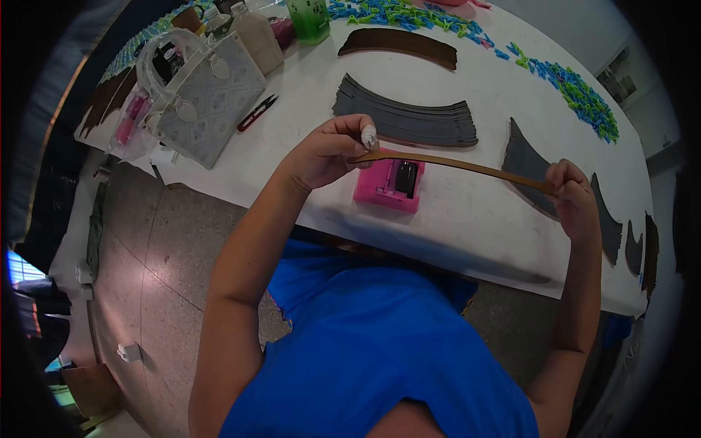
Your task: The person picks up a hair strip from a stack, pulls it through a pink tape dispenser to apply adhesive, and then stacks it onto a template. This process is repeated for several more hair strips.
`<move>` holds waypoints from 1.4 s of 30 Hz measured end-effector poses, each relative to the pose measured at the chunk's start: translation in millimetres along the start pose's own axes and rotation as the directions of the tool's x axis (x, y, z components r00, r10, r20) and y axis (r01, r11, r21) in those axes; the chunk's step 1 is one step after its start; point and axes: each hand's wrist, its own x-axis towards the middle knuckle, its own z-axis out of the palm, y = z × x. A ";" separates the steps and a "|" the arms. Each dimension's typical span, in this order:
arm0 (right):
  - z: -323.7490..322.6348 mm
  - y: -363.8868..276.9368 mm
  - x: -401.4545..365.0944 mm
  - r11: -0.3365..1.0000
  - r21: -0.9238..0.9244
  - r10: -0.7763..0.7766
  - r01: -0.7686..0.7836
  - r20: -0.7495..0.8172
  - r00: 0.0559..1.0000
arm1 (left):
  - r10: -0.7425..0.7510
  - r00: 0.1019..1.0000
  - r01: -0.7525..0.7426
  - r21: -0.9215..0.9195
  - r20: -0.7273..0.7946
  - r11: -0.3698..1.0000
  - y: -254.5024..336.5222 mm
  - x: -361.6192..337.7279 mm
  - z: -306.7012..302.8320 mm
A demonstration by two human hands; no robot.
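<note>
My left hand [330,152], with a white wrap on one fingertip, pinches one end of a long thin brown strip [460,164]. The strip's other end is between the closed fingers of my right hand [571,188]. It stretches nearly straight between both hands, above the table's near edge. Under its left part sits a pink holder with a black roller [388,182]. Just beyond is a stack of dark curved pieces [409,115].
On the white table [299,95] are a brown curved piece [398,48], blue and green clips [577,95], red-handled snips [257,114], a patterned handbag [208,98], bottles [255,36], a green container [308,20] and dark pieces [527,168] at the right.
</note>
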 end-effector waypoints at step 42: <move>4.8 81.2 -26.1 0.520 -0.830 -0.396 0.202 -0.026 0.918 | 0.254 0.879 -0.296 0.878 0.405 -0.377 -23.4 13.9 30.1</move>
